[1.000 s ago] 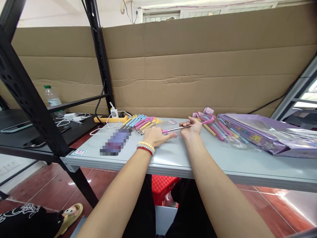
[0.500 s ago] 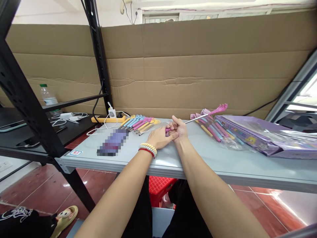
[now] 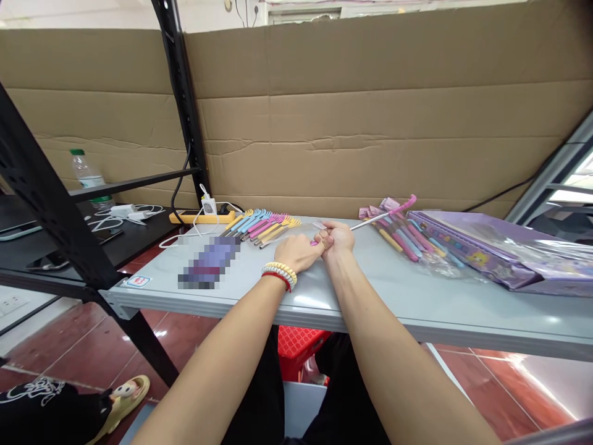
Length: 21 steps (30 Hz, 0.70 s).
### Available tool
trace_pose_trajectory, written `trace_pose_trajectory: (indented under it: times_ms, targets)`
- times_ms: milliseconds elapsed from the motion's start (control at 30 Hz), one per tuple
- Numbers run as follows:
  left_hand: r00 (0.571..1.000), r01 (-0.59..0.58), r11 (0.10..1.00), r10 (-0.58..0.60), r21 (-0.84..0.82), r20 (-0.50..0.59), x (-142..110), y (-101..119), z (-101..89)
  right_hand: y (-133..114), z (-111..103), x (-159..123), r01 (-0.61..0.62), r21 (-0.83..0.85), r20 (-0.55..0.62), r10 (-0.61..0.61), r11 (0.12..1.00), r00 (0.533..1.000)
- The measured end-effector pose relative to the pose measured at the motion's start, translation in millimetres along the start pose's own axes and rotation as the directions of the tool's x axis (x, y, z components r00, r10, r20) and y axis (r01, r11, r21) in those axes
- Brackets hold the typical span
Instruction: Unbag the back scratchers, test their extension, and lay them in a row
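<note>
A pink back scratcher with a silver rod points up and to the right, its claw end above some wrapped scratchers. My right hand is closed around it near the handle. My left hand, with bracelets at the wrist, is closed on the pink handle end, mostly hidden by the fingers. A bit of clear plastic shows beside the fingers. Left of the hands lies a row of unwrapped back scratchers in yellow, blue and pink. To the right is a pile of wrapped back scratchers in clear sleeves.
A purple printed box with clear plastic on it fills the table's right side. A blurred-out phone-like object lies at the left, near a yellow power strip. Behind stands a cardboard wall; a black rack post rises at left.
The right hand has turned, its fingers now curled down by the left hand. The scratcher's claw has rotated to a thinner, edge-on look. The view has tipped slightly down.
</note>
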<state>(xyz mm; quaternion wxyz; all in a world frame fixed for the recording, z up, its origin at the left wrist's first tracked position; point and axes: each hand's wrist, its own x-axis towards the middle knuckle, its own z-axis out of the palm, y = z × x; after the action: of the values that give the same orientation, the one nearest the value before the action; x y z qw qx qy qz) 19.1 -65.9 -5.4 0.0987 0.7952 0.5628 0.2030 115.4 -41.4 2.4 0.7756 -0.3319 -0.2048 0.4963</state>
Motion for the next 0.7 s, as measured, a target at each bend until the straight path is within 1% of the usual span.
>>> trace_pose_trajectory:
  times_ms: [67,100,233,333,467,533,600,700]
  targets:
    - [1.0,0.015,1.0,-0.015,0.006,-0.001,-0.6,-0.3,-0.9,-2.1,1.8,-2.3,-0.074,0.05,-0.083,0.078,0.996,0.994]
    - [1.0,0.025,1.0,-0.025,0.009,-0.004,-0.8,0.0,-1.4,-3.6,2.8,-3.8,-0.092,0.07,-0.109,0.1,0.993,0.989]
    - [0.999,0.035,0.999,-0.035,0.015,-0.015,-2.0,2.6,-2.4,-9.2,5.2,-8.3,-0.085,0.103,-0.138,0.099,0.991,0.985]
    - [0.999,0.023,0.999,-0.022,0.032,-0.043,-2.8,2.8,-2.6,-9.9,4.9,-9.2,-0.082,0.106,-0.109,0.093,0.991,0.99]
    - [0.996,-0.034,0.997,0.039,0.063,-0.079,-4.6,-0.9,-3.4,-6.0,2.5,-9.1,-0.002,0.111,-0.048,0.007,0.994,0.999]
    - [0.988,-0.098,0.994,0.104,0.057,-0.11,-6.0,-2.4,-3.6,-4.1,0.9,-9.0,0.021,0.099,0.005,-0.021,0.995,1.0]
    - [0.97,-0.182,0.982,0.187,0.046,-0.156,-7.2,-2.4,-3.1,-3.2,-0.4,-9.1,0.014,0.109,0.061,-0.021,0.994,0.998]
    - [0.947,-0.272,0.962,0.274,0.033,-0.166,-7.9,-0.3,-1.3,-4.1,-0.8,-10.2,0.023,0.162,0.086,-0.037,0.986,0.996]
